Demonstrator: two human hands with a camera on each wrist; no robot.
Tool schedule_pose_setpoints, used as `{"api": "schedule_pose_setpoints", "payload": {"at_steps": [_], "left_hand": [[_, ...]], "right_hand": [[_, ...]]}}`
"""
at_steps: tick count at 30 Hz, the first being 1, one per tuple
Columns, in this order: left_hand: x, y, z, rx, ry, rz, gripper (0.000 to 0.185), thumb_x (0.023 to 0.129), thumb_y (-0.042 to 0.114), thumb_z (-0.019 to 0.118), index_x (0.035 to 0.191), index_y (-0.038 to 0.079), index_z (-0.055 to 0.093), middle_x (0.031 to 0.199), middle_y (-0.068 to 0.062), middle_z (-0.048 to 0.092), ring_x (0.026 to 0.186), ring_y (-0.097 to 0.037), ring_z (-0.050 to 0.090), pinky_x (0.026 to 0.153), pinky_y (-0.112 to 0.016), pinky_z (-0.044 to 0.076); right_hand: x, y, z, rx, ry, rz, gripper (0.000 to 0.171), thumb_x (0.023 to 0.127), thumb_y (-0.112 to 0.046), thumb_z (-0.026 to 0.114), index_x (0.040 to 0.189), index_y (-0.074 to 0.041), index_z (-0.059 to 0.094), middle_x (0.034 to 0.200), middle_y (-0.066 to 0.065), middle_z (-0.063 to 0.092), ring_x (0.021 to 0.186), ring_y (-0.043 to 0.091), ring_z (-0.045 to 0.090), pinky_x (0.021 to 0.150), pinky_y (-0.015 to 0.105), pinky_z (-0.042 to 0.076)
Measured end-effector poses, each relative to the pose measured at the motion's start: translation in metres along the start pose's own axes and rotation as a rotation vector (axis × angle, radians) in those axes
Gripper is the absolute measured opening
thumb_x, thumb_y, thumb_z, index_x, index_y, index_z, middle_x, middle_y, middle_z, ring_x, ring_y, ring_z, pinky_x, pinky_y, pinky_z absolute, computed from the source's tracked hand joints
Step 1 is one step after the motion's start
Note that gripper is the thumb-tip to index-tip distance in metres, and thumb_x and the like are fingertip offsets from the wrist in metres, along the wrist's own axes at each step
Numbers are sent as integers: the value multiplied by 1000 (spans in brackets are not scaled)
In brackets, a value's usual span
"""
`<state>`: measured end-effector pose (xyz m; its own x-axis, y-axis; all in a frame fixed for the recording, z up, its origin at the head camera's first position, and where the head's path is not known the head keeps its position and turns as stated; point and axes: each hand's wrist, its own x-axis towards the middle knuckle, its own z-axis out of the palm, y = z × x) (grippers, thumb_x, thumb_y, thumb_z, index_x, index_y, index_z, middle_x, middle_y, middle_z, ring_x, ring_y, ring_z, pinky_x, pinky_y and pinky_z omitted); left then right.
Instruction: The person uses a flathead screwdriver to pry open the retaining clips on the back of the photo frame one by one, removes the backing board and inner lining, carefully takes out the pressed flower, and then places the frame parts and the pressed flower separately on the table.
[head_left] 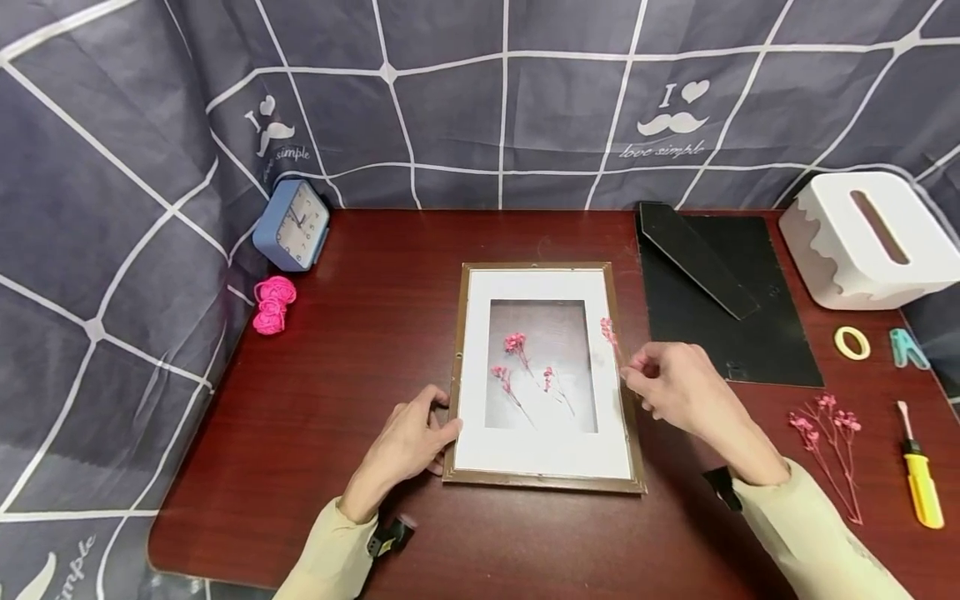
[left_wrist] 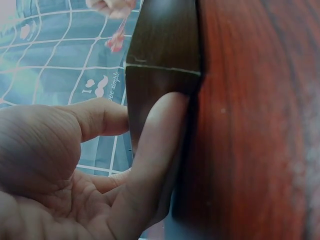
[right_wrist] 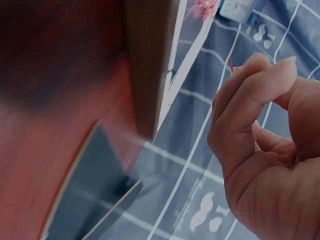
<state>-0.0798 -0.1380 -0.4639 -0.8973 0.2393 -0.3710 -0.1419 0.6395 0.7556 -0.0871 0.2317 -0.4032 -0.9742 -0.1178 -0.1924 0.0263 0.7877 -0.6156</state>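
A brown picture frame [head_left: 544, 481] with a white mat lies on the table. Several sprigs of pink dried flowers are inside the mat's window, one of them a sprig [head_left: 516, 343] near its top. My left hand [head_left: 408, 437] grips the frame's left side, thumb on top; in the left wrist view its fingers lie along the brown side wall [left_wrist: 162, 45]. Over the frame's right edge, my right hand [head_left: 678, 387] pinches the stem of another dried flower sprig [head_left: 607, 330], pink head up. In the right wrist view the fingertips hide most of that stem.
Right of the frame lies a black backing board [head_left: 750, 275] with its stand. Further right are a white tissue box [head_left: 832, 242], a tape roll [head_left: 852, 342], a teal clip [head_left: 907, 348], loose dried flowers [head_left: 838, 433] and a yellow screwdriver [head_left: 924, 492]. A blue clock [head_left: 292, 225] and pink yarn [head_left: 273, 304] sit left.
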Motion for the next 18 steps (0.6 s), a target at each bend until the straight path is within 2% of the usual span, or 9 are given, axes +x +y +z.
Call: {"api": "schedule_pose_setpoints", "payload": {"at_steps": [2, 7, 14, 18], "left_hand": [[1, -4, 2, -5, 8, 0, 40, 101, 25, 72, 133, 4, 60, 71, -3, 64, 45, -13, 69, 49, -32, 61], [-4, 7, 1, -10, 22, -42, 37, 101, 19, 72, 132, 3, 62, 72, -5, 64, 45, -13, 67, 49, -32, 61], [-4, 3, 0, -13, -5, 16, 40, 102, 23, 69, 132, -1, 59, 72, -4, 62, 46, -12, 69, 47, -31, 61], [-4, 4, 0, -18, -2, 9, 40, 102, 24, 70, 132, 1, 60, 73, -5, 63, 46, -12, 69, 48, -32, 62]], "right_hand": [[-9, 9, -1, -1, 9, 30, 11, 101, -14, 72, 94, -6, 72, 65, -1, 67, 57, 11, 64, 48, 24, 48], [-29, 31, -5, 4, 39, 93, 11, 101, -12, 71, 98, -2, 72, 66, 0, 67, 57, 12, 65, 47, 25, 48], [-54, 64, -8, -15, 79, 179, 15, 102, -15, 70, 93, -3, 71, 63, -2, 67, 54, 9, 64, 47, 23, 52], [-65, 83, -11, -30, 80, 234, 20, 104, -18, 70, 92, -3, 70, 64, -2, 68, 55, 10, 66, 48, 23, 54]]}}
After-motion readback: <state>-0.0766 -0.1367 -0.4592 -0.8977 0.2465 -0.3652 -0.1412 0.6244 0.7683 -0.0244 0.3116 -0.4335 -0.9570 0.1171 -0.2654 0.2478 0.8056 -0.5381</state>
